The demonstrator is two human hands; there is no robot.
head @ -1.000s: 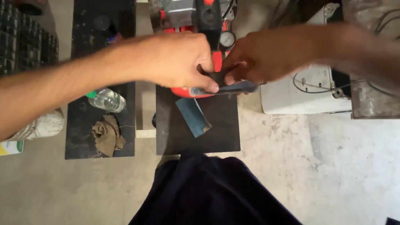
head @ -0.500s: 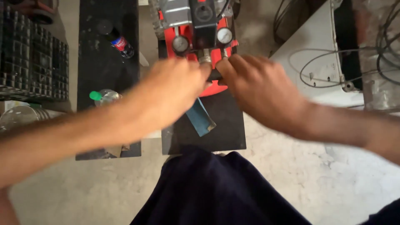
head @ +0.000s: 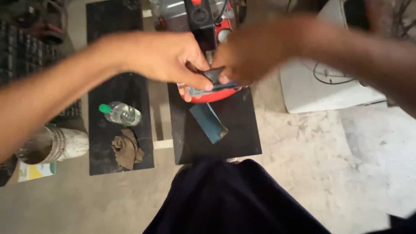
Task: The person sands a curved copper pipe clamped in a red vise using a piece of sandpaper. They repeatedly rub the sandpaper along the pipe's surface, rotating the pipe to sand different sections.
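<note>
My left hand and my right hand meet over a red machine with a grey metal top and round gauges. Both hands pinch a small dark flat piece between thumb and fingers, just above the machine's red rim. A blue-grey strip lies under them on a black mat. My right hand is blurred. My dark trouser leg fills the bottom of the view.
A clear plastic bottle with a green cap and a brown rag lie on a second black mat to the left. A white bucket lies on its side at far left. A white appliance stands right, on the concrete floor.
The view has shifted; both hands stay together at the machine's front, still on the small dark piece. My arms now reach in from higher at the sides.
</note>
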